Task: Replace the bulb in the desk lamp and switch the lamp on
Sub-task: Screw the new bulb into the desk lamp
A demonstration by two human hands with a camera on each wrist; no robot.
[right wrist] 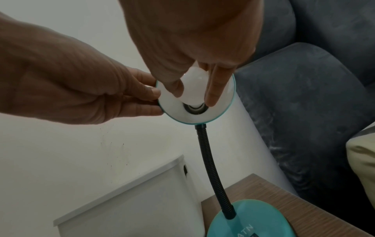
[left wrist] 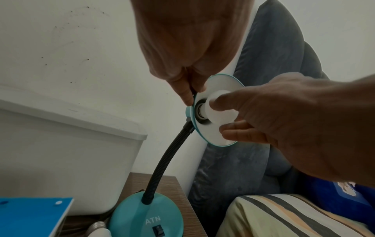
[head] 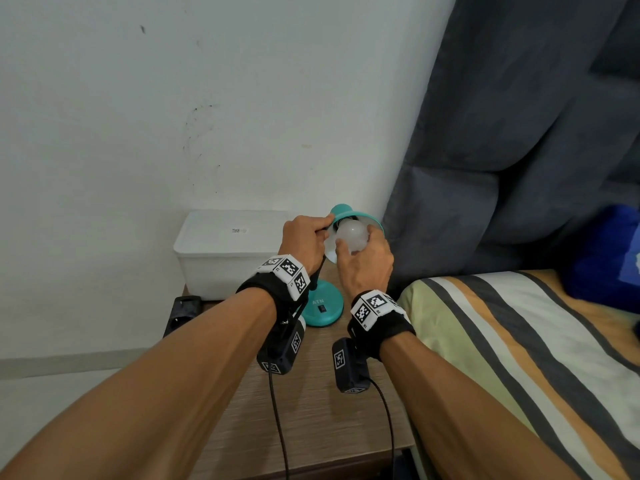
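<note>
A teal desk lamp with a black gooseneck stands on a wooden bedside table. Its round base carries a black rocker switch. My left hand grips the rim of the teal shade at its left edge. A white bulb sits with its base in the socket inside the shade. My right hand holds this bulb with thumb and fingers round the globe. A second white bulb lies on the table next to the lamp base.
A white lidded plastic box stands against the wall behind the lamp. A black power strip lies at the table's left edge. A blue box lies near the spare bulb. A bed with striped sheet and grey headboard borders the right.
</note>
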